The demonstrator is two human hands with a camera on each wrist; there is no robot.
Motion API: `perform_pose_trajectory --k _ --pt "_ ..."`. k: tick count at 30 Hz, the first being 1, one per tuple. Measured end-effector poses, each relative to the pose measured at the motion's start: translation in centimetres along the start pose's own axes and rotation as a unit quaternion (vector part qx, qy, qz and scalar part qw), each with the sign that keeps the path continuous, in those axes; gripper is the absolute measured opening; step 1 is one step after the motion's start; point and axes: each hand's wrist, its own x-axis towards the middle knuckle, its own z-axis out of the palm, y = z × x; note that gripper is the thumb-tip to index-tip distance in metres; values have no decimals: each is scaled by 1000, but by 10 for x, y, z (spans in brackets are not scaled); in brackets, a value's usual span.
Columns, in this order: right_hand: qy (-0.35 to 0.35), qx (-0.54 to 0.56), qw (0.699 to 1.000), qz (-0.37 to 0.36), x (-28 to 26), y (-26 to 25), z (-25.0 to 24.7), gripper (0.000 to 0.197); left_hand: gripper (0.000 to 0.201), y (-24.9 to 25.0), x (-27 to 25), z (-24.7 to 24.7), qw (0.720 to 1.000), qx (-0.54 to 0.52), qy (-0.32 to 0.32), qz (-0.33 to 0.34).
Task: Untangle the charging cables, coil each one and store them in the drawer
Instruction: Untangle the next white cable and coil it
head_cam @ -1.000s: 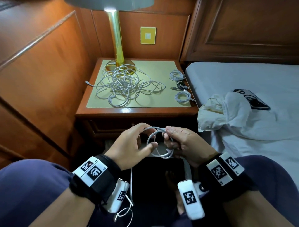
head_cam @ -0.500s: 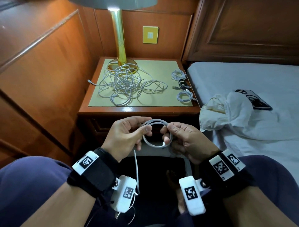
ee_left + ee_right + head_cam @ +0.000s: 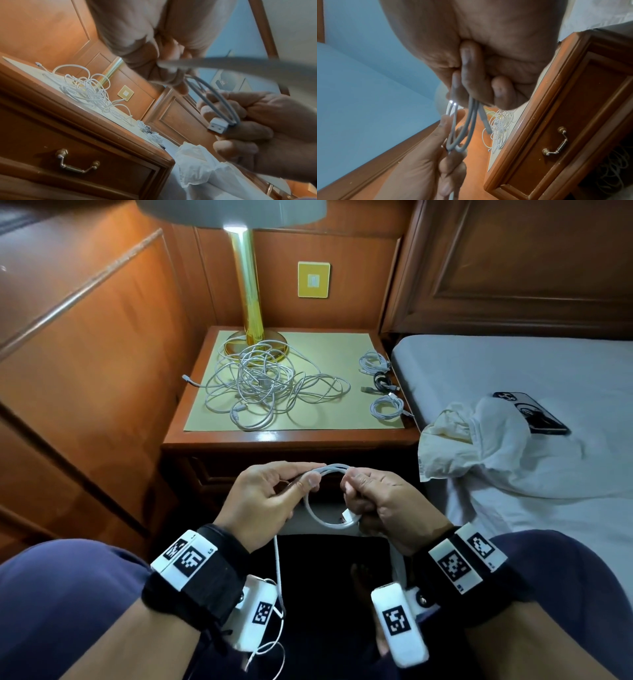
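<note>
Both hands hold one white cable (image 3: 317,513) wound into a small coil above my lap. My left hand (image 3: 270,498) pinches the coil's left side between thumb and fingers. My right hand (image 3: 380,501) grips the right side, with the USB plug (image 3: 217,125) sticking out beside its fingers. The cable's loose tail (image 3: 279,570) hangs down past the left wrist. A tangle of white cables (image 3: 267,385) lies on the nightstand (image 3: 287,438). Three small coiled cables (image 3: 382,386) sit at its right edge. The drawer (image 3: 75,163) below is closed, with a brass handle (image 3: 556,142).
A gold lamp (image 3: 250,299) stands at the back of the nightstand, its base touching the tangle. A bed (image 3: 513,371) on the right carries a crumpled white cloth (image 3: 479,446) and a phone (image 3: 532,412). Wood panelling (image 3: 85,354) closes off the left side.
The coil has been raised slightly and turned between the hands. The left hand shifted its pinch along the coil, and the loose tail now hangs straighter past the left wrist.
</note>
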Motion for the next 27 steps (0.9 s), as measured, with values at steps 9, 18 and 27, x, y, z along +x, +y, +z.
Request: perform_pose_trajectory --k 9,18,27 --pt "173 213 957 -97 -2 -23 -20 37 24 -9 23 -55 992 128 2 -12" --pt "253 205 936 -133 -1 -20 -40 37 9 -13 23 -72 903 356 226 82" --pt "281 0 938 -205 1 -10 -31 40 11 -18 8 -38 888 436 85 114"
